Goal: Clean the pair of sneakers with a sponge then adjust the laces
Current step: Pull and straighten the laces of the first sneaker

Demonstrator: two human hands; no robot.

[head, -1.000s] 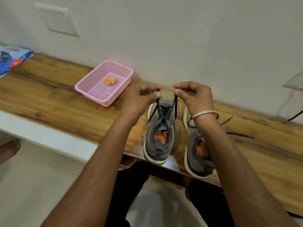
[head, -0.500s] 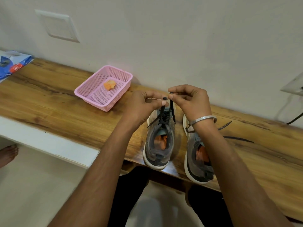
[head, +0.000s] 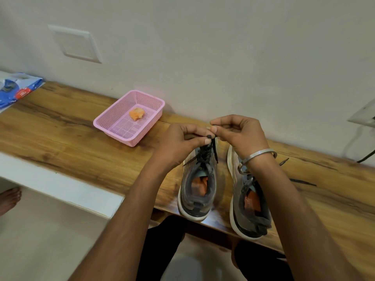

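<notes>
Both hands meeting just above the toe of the left sneaker (head: 199,179), left hand (head: 178,142) and right hand (head: 241,132) each pinching a strand of its black lace (head: 213,151) with fingers curled; best to hold both ends taut and level, cross them close to the tongue and snug the knot without dragging the shoe off the near edge of the wooden bench (head: 60,138). Right sneaker (head: 249,201) just beside it, partly under the right forearm, its laces trailing loose to the right and not yet tied. Sponge (head: 137,114) parked in the pink basket (head: 105,124) far left, well apart; blue packet (head: 18,90) at the far-left end.
</notes>
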